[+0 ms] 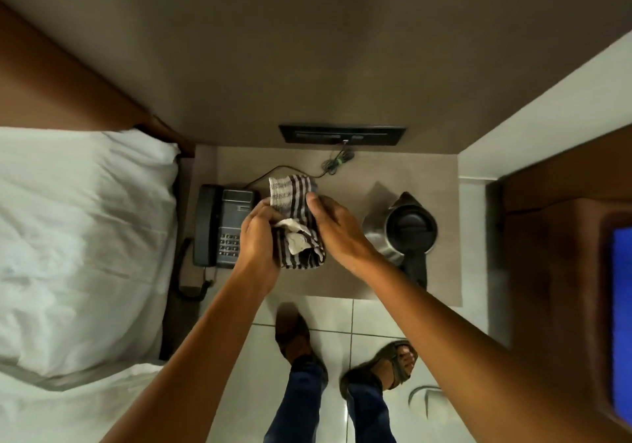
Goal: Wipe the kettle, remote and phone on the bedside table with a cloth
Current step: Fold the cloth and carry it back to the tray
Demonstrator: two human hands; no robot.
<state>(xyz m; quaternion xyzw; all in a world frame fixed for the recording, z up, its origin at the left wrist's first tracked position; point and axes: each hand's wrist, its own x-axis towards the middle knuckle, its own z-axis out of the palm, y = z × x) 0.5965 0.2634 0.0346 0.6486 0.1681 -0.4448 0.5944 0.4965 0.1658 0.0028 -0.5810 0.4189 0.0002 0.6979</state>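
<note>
Bedside table [342, 281] beside a bed, both hands bunching the striped cloth [297, 223] over it.
Left hand [261, 234] and right hand [333, 227] pinch the cloth between phone [219, 227] and kettle [408, 234]; remote unseen. A trailing edge could snag the phone's cord.

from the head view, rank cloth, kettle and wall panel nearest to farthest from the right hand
1. cloth: gripped by the right hand, over the table's middle.
2. kettle: just right of that hand.
3. wall panel: above the table's back edge.
</note>
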